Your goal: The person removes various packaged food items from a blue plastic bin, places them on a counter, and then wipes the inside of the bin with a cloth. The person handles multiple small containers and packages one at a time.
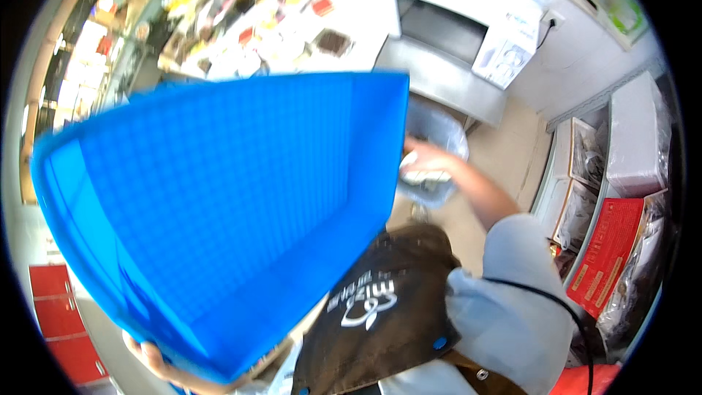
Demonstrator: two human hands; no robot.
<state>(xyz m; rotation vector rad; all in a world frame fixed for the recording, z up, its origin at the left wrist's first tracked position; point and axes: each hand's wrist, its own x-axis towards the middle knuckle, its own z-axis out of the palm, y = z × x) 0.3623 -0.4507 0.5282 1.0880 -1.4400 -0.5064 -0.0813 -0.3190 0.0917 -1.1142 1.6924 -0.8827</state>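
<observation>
A large blue plastic basket with a grid-patterned base (236,175) is held up on its side in front of me, its inside facing my view. My left hand (159,365) grips the basket's rim at the lower left, fingers curled over the edge. Beyond the basket's right side, my right hand (425,158) is over a bin with a clear plastic liner (455,126). Something small and white is at its fingers, too blurred to name. The basket hides part of that hand and of the bin.
A cluttered white table (285,60) stands ahead, beside a metal table (449,74) with a printed white box (507,49). Right of me, shelves hold a white foam box (636,137), a red carton (606,255) and plastic bags. Red drawers (66,312) are at lower left.
</observation>
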